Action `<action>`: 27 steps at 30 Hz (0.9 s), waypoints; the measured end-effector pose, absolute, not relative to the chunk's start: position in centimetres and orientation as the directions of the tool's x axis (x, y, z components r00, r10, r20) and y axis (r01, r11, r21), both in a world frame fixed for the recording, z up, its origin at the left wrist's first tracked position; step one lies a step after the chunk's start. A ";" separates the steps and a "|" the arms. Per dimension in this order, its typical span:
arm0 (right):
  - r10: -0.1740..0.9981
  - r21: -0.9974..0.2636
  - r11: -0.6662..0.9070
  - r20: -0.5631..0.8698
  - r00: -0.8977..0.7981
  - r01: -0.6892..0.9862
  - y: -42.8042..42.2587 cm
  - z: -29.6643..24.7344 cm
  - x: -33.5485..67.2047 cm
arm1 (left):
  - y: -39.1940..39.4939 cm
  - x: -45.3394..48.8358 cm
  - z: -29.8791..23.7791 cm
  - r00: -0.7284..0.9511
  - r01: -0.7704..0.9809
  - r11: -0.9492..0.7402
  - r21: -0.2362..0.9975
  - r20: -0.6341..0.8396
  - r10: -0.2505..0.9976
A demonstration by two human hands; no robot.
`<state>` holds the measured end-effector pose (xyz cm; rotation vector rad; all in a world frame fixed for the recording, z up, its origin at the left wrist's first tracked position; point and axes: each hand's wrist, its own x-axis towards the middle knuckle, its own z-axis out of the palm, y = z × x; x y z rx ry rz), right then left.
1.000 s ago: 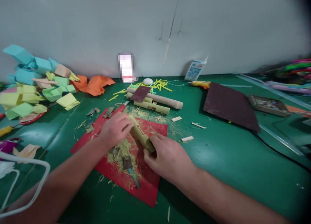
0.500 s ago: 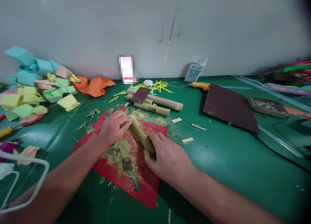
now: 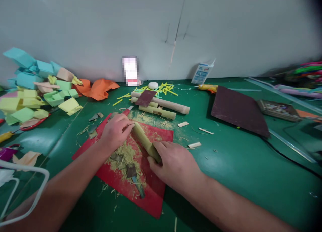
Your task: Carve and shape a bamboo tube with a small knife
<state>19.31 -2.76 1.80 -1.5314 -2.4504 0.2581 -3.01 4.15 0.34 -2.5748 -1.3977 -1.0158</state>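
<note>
A pale green bamboo piece (image 3: pixel 144 140) lies slanted on a red mat (image 3: pixel 153 191) strewn with shavings (image 3: pixel 126 155). My right hand (image 3: pixel 173 165) is closed round its near end. My left hand (image 3: pixel 115 131) is closed at its far end, fingers pinched on what looks like a knife with a red handle (image 3: pixel 127 110) whose blade end pokes out beyond the hand. A few dark peeled strips (image 3: pixel 131 170) lie in the shavings near the mat's front.
More bamboo pieces (image 3: pixel 161 106) and a small dark sandpaper scrap (image 3: pixel 145 97) lie behind the mat. A large dark sandpaper sheet (image 3: pixel 237 110) lies to the right, folded coloured paper (image 3: pixel 37 94) at left, small wood chips (image 3: pixel 193 145) beside the mat, and white cord (image 3: pixel 22 191) at lower left.
My left hand has slid a little towards the far end of the bamboo piece. My right hand has rolled over the near end and covers more of it.
</note>
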 end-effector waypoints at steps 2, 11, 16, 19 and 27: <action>0.903 -0.267 0.428 0.097 -0.417 0.863 -2.8 2.0 19.3 | 3.3 -2.2 0.4 0.411 0.746 -0.619 0.247 0.561 0.719; 0.919 -0.255 0.390 0.056 -0.390 0.885 -2.9 2.3 19.2 | 3.2 -1.8 0.4 0.442 0.727 -0.645 0.235 0.559 0.701; 0.924 -0.290 0.369 0.018 -0.381 0.883 -2.9 2.5 19.4 | 4.2 -2.8 0.4 0.428 0.752 -0.624 0.213 0.562 0.707; 0.928 -0.289 0.354 -0.006 -0.371 0.889 -2.8 2.6 19.5 | 3.9 -2.4 0.4 0.414 0.746 -0.623 0.235 0.570 0.710; 0.930 -0.361 0.349 0.018 -0.367 0.865 -2.5 1.9 19.4 | 1.3 0.6 0.7 0.604 0.623 -0.738 0.260 0.439 0.665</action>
